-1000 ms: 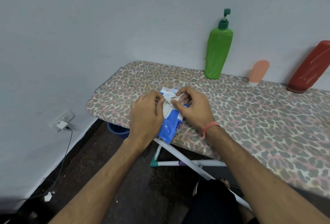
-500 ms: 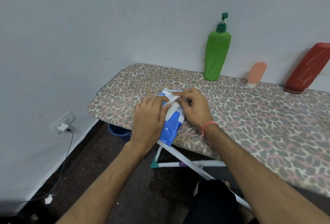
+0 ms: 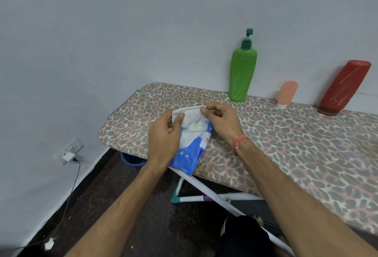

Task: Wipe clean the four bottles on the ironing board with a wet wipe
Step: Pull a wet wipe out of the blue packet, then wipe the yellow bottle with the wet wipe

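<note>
I pinched the wet wipe (image 3: 191,114) with both hands (image 3: 163,134) (image 3: 222,120); no bottle (image 3: 242,74) wiped yet

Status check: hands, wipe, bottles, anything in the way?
Left hand and right hand both pinch the wet wipe above the wipe pack. Green bottle, pink bottle, red bottle untouched; fourth not visible. Nothing blocking.

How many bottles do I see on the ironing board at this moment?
3. The green pump bottle stands by the wall, the small peach bottle stands on its cap to its right, and the red bottle is farthest right. A fourth may lie outside the frame.
</note>
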